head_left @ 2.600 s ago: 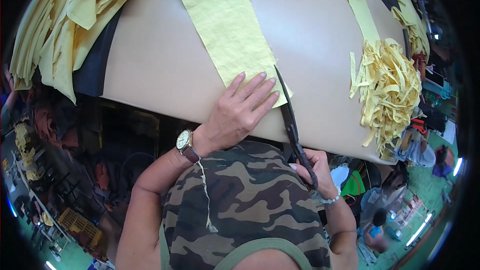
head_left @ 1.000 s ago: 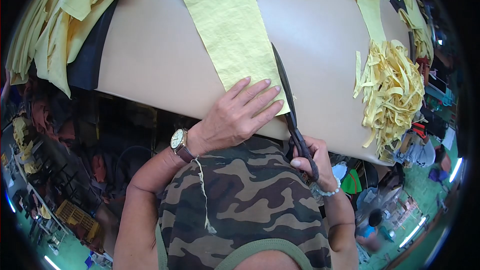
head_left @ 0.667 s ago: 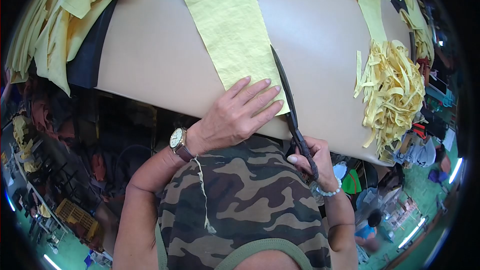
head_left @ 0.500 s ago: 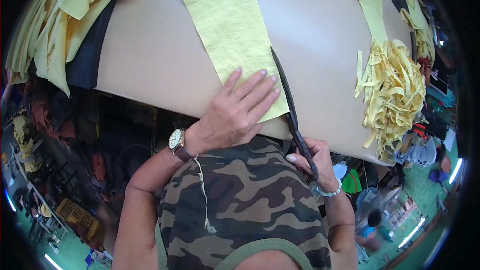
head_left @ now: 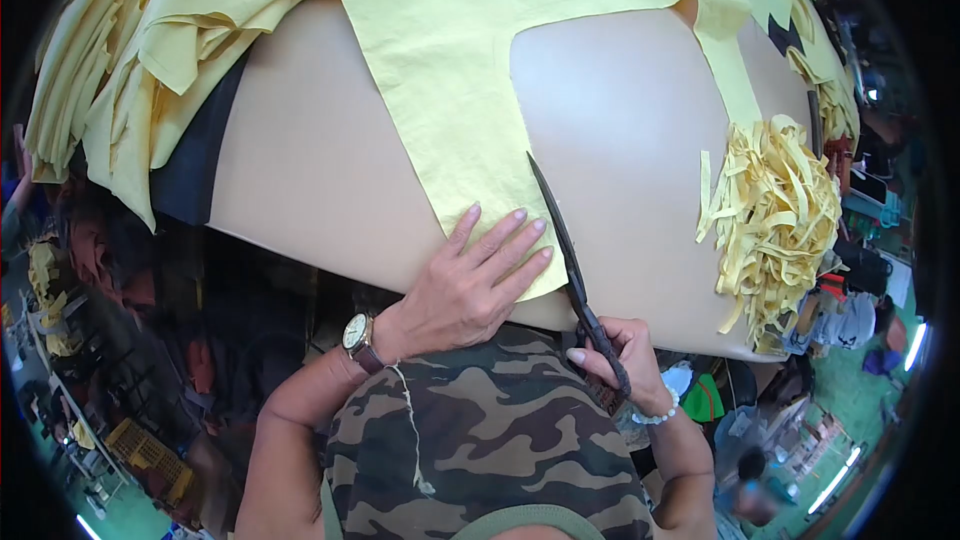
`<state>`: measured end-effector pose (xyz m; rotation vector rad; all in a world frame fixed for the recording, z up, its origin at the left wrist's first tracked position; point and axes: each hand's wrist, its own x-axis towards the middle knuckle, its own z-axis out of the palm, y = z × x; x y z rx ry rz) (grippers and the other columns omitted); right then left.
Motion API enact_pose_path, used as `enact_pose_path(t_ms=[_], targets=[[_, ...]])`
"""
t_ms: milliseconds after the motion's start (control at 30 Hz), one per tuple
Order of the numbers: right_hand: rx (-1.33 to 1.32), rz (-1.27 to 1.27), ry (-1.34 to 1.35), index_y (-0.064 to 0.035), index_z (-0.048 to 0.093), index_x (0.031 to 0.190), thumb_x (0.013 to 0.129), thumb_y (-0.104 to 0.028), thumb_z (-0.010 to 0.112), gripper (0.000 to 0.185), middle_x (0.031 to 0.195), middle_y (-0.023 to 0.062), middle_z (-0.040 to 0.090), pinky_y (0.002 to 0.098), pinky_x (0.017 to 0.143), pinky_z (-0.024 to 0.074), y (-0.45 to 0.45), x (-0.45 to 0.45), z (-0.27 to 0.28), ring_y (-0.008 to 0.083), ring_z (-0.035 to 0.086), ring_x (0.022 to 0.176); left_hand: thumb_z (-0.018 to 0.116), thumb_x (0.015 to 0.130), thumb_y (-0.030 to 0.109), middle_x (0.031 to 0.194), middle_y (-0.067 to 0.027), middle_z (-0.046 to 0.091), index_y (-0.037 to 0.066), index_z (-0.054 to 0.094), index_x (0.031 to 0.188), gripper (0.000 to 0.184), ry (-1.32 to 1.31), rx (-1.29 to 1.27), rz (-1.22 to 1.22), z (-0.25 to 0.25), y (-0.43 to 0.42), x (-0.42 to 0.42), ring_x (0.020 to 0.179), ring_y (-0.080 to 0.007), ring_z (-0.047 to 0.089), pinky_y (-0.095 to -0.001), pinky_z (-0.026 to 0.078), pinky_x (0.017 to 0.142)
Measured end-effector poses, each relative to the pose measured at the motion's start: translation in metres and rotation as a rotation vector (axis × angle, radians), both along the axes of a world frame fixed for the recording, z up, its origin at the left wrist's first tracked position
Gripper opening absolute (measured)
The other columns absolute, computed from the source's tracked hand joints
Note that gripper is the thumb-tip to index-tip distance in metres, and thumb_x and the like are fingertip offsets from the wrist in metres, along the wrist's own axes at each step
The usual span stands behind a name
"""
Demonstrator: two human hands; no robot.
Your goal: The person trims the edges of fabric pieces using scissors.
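Observation:
My left hand (head_left: 468, 285) lies flat on the lower end of a yellow cloth (head_left: 450, 120), its fingers a little apart. A watch is on that wrist. My right hand (head_left: 622, 360) is wrapped round the handles of long dark scissors (head_left: 568, 258). The blades look closed and lie along the right edge of the cloth, their tip pointing up and away from me. The cloth rests on a beige table (head_left: 620, 180) and widens toward its far side. Part of the cloth's lower end is hidden under my left hand.
A heap of thin yellow strips (head_left: 780, 230) lies at the table's right. Folded yellow cloth (head_left: 110, 70) hangs over the left side. A yellow crate (head_left: 150, 458) stands at the lower left. At the lower right, a person (head_left: 752, 495) is partly visible.
The table, cloth and both hands appear lower in the view. The scissors still lie by the cloth's right edge. Compared with the earliest frame, the small piece right of the blades is no longer seen.

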<state>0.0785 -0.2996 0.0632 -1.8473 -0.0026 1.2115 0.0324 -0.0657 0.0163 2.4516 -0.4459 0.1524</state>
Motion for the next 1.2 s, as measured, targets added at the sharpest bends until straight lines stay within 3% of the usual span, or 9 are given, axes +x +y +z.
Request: enact_pose_path(t_ms=[200,400,500,700,800,1100,1200], targets=[[-0.057,-0.059,0.081,-0.0035,0.053,0.063,0.076,-0.016,0.071,0.025,0.051,-0.0067,0.045,0.0184,0.042,0.0269,0.008,0.003,0.005,0.0003,0.038,0.047,0.057,0.078,0.015,0.128,-0.0138,0.047,0.005,0.054,0.117,0.04,-0.001,-0.032,-0.031,-0.003,0.002,-0.003,0.12,-0.0285,0.044,-0.049,0.031,0.099],[-0.015,-0.007,-0.012,-0.0027,0.054,0.065,0.077,-0.016,0.07,0.025,0.051,-0.0056,0.047,0.0171,0.04,0.0265,-0.002,-0.003,-0.004,0.0004,0.039,0.044,0.058,0.077,0.014,0.13,-0.0136,0.045,0.006,0.053,0.118,0.043,0.006,-0.062,-0.04,-0.005,0.003,-0.004,0.121,-0.0292,0.043,-0.0496,0.031,0.099],[-0.038,-0.037,0.045,-0.0024,0.054,0.064,0.077,-0.016,0.07,0.024,0.052,-0.0046,0.048,0.0171,0.039,0.0279,0.002,0.0,0.001,0.001,0.041,0.043,0.061,0.069,0.011,0.134,-0.0132,0.042,0.01,0.05,0.124,0.056,0.028,-0.089,-0.042,-0.007,0.003,-0.006,0.123,-0.0298,0.041,-0.0506,0.031,0.1],[-0.017,-0.055,0.074,-0.0021,0.053,0.064,0.077,-0.015,0.07,0.025,0.052,-0.0037,0.049,0.018,0.039,0.0326,0.012,0.007,0.004,0.0019,0.044,0.044,0.06,0.074,0.014,0.131,-0.014,0.044,0.008,0.052,0.117,0.044,-0.008,-0.077,-0.051,-0.007,0.003,-0.008,0.121,-0.0297,0.043,-0.0505,0.031,0.099],[-0.018,-0.025,0.063,-0.0023,0.053,0.064,0.077,-0.014,0.07,0.025,0.052,-0.0036,0.049,0.0179,0.039,0.0327,0.009,0.007,0.003,0.002,0.045,0.044,0.061,0.074,0.013,0.132,-0.0125,0.044,0.012,0.052,0.122,0.049,0.016,-0.092,-0.036,-0.008,0.003,-0.01,0.122,-0.0294,0.042,-0.0511,0.03,0.1],[0.013,-0.034,0.045,-0.0024,0.052,0.064,0.077,-0.015,0.07,0.025,0.051,-0.0038,0.048,0.018,0.039,0.0342,0.021,0.015,0.007,0.0027,0.045,0.043,0.061,0.074,0.017,0.132,-0.012,0.044,0.013,0.053,0.12,0.046,-0.022,-0.091,-0.062,-0.008,0.005,-0.009,0.12,-0.029,0.045,-0.0517,0.032,0.099],[-0.017,-0.02,0.054,-0.0022,0.053,0.065,0.077,-0.015,0.07,0.025,0.051,-0.0039,0.048,0.0177,0.039,0.0349,0.021,0.017,0.005,0.0027,0.046,0.043,0.059,0.078,0.019,0.129,-0.013,0.046,0.009,0.056,0.111,0.034,-0.045,-0.096,-0.056,-0.008,0.007,-0.01,0.12,-0.0287,0.044,-0.052,0.034,0.097]])
